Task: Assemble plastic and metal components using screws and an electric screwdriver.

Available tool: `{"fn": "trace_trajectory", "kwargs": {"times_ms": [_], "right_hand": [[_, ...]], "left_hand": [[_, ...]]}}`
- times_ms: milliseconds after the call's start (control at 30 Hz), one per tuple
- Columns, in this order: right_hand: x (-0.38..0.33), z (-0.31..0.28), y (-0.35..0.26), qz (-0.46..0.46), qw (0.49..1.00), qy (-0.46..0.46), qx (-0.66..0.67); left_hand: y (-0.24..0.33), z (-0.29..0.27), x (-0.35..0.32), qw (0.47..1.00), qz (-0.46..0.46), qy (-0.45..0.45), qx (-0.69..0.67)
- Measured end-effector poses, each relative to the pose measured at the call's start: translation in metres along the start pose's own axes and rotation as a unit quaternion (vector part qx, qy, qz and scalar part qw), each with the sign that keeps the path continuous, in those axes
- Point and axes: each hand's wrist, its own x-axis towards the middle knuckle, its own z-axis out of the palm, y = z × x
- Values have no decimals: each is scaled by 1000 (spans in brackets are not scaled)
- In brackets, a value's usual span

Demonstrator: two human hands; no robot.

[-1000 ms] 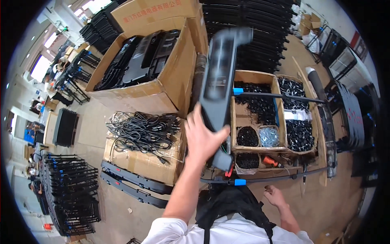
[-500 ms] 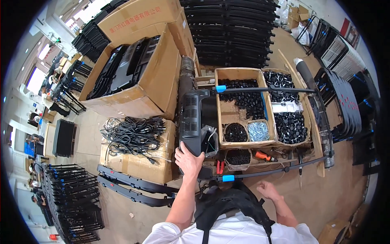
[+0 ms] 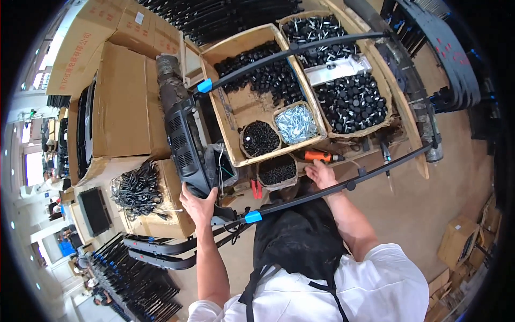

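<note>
A black plastic housing with vent slots (image 3: 182, 142) is fitted across the left end of a black tubular frame (image 3: 343, 184). My left hand (image 3: 199, 206) grips the housing's near end, thumb on one side and fingers on the other. Passing over the frame's near bar, my right hand (image 3: 322, 176) has its fingers partly spread just below an orange power screwdriver (image 3: 320, 156); whether they touch it I cannot tell. Beside the housing lie red-handled pliers (image 3: 256, 189) and a small tub of black screws (image 3: 277, 170). Blue tape (image 3: 253, 217) marks the near bar.
Under the frame, a wooden bin (image 3: 236, 153) holds black caps, dark screws and silver screws (image 3: 295, 124). Black round-headed knobs (image 3: 351, 102) fill another bin. Coiled cables (image 3: 138, 189) lie on a carton at left, near a large open carton (image 3: 124, 102). Curved black bars (image 3: 161, 252) stand below.
My right hand has moved forward from near my body to beside the orange screwdriver. My left hand stays on the housing. The whole view has turned and shifted.
</note>
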Motion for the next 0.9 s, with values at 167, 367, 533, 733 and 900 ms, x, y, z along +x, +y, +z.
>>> {"fn": "trace_trajectory", "kwargs": {"times_ms": [167,367,533,733,900], "right_hand": [[48,34,5,52,985,120,109],[45,43,0,-117,950,262,124],[1,-28,-43,-12,985,34,170],[-83,-80,-8,0,993,-20,120],[-186,-85,25,-66,991,-28,115]], "left_hand": [[41,-22,3,996,16,45,71],[131,53,-34,895,338,-262,-125],[150,150,-17,779,488,-387,68],[140,185,-8,706,530,-449,134],[131,186,-4,707,537,-446,112]]}}
